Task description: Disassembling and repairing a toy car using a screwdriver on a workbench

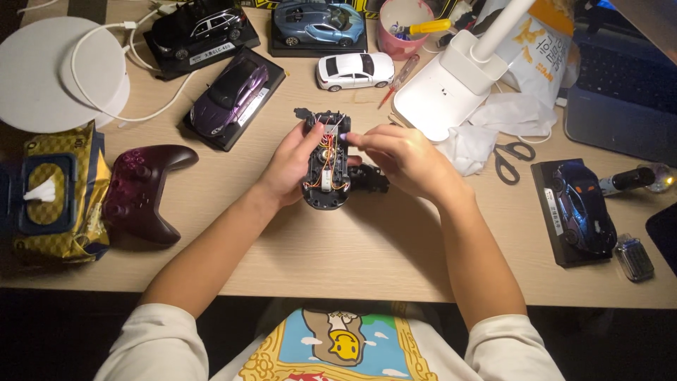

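Head view: 1 opened model car chassis (pixel 326 161), black, underside parts and red and white wiring exposed, lying at the middle of the wooden desk (pixel 338 247). Left hand (pixel 290 166) closed around the chassis's left flank, thumb on top. Right hand (pixel 398 156) at the chassis's right side, fingertips pinched together at its upper end near the wires; whether they hold a small part cannot be told. Just right of the chassis, under the right hand, 1 black loose piece (pixel 368 179). Left of the chassis: 1 purple model car (pixel 233 95) on a black base, 1 dark red game controller (pixel 141 189). Above the chassis: 1 white model car (pixel 355 70). Right of the chassis: 1 white lamp base (pixel 444 92), 1 pair of scissors (pixel 509 159).
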